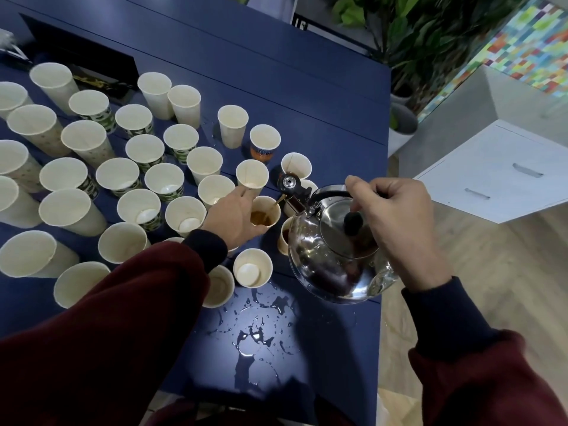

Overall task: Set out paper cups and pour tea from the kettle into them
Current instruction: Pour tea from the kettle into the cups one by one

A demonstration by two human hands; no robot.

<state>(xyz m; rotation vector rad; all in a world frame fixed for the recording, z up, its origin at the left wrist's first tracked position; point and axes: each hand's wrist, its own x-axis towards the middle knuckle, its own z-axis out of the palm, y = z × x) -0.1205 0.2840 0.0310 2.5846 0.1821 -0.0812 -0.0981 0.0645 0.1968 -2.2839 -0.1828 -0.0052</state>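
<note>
One blue table (307, 96) carried thirty-odd paper cups (83, 135), mostly empty. One steel kettle (332, 256) hung tilted at the right edge, right hand (396, 216) wrapped round its handle, and the left hand (232, 215) gripped the single cup (272, 206) catching tea (259, 218).

Past the blue table's (276, 72) far right corner I saw potted plants (415, 32) and a multicoloured panel (528, 47). A white drawer cabinet (491, 173) stood on wood floor (507, 256).
</note>
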